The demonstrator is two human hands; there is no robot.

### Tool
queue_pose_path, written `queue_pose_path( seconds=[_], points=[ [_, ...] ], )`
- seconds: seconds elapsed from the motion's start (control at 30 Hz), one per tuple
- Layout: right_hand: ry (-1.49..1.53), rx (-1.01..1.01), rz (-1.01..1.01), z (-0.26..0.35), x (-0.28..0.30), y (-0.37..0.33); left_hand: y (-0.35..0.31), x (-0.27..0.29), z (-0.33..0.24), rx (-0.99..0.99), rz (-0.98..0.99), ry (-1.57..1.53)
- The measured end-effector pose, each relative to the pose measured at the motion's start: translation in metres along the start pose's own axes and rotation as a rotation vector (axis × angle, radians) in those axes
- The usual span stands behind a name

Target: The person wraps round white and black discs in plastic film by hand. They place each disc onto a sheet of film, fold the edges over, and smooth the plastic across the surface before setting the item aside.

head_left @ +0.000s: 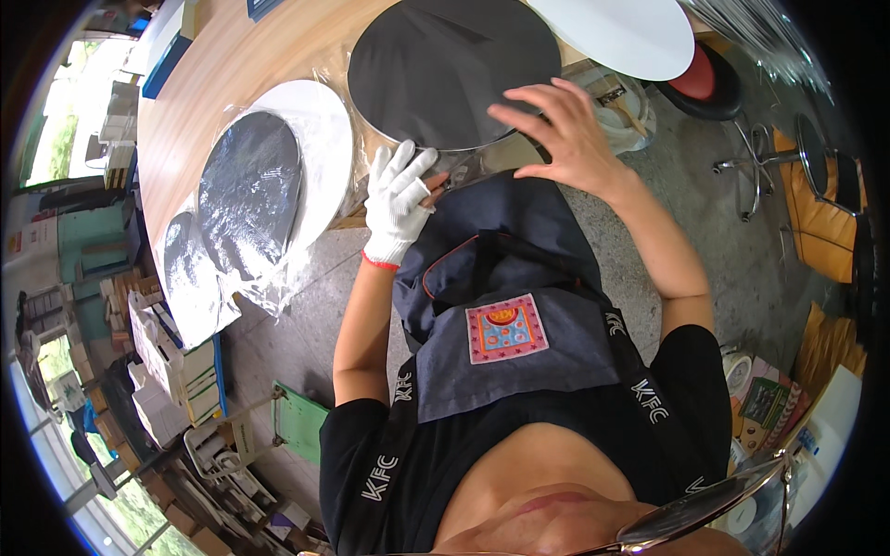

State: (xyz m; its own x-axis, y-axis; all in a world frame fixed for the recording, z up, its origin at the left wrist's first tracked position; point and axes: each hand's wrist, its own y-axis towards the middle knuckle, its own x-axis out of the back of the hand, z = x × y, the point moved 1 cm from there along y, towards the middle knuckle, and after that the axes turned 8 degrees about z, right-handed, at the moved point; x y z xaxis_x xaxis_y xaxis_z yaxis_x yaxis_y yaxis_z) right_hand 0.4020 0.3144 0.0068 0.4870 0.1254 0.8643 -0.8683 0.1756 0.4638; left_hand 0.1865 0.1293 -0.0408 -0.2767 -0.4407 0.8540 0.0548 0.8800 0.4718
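Observation:
A large black disc (454, 69) with a thin pale rim lies on the wooden table at its near edge. My left hand (397, 199), in a white knitted glove with a red cuff, is at the disc's near left rim. Its gloved fingers are stretched out and apart, and bare fingertips show at its right side. Whether it touches the disc I cannot tell. My right hand (561, 134) is bare and raised by the disc's right rim, fingers spread and curved, with nothing in it. Clear plastic film (473, 167) shows beneath the disc's near edge.
Left of the disc, dark oval sheets (250, 190) and a white disc (329, 130) lie in shiny clear wrapping. A large white disc (616, 32) is at the far right. A red and black stool (700, 79) and a wheeled chair (797, 167) stand to the right.

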Motion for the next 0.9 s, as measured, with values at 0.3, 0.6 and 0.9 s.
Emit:
queue_pose_path(
  seconds=[0.3,0.6,0.9],
  points=[
    [-0.015,-0.092,0.195,-0.071,0.009,-0.016,-0.012,0.005,-0.01,0.008,-0.118,-0.077],
    [0.088,0.119,0.21,0.007,-0.003,0.011,-0.02,0.005,-0.023,0.097,-0.217,-0.036],
    [0.251,0.219,-0.017,0.059,-0.048,0.029,-0.011,0.007,-0.02,0.242,-0.264,-0.174]
  ],
)
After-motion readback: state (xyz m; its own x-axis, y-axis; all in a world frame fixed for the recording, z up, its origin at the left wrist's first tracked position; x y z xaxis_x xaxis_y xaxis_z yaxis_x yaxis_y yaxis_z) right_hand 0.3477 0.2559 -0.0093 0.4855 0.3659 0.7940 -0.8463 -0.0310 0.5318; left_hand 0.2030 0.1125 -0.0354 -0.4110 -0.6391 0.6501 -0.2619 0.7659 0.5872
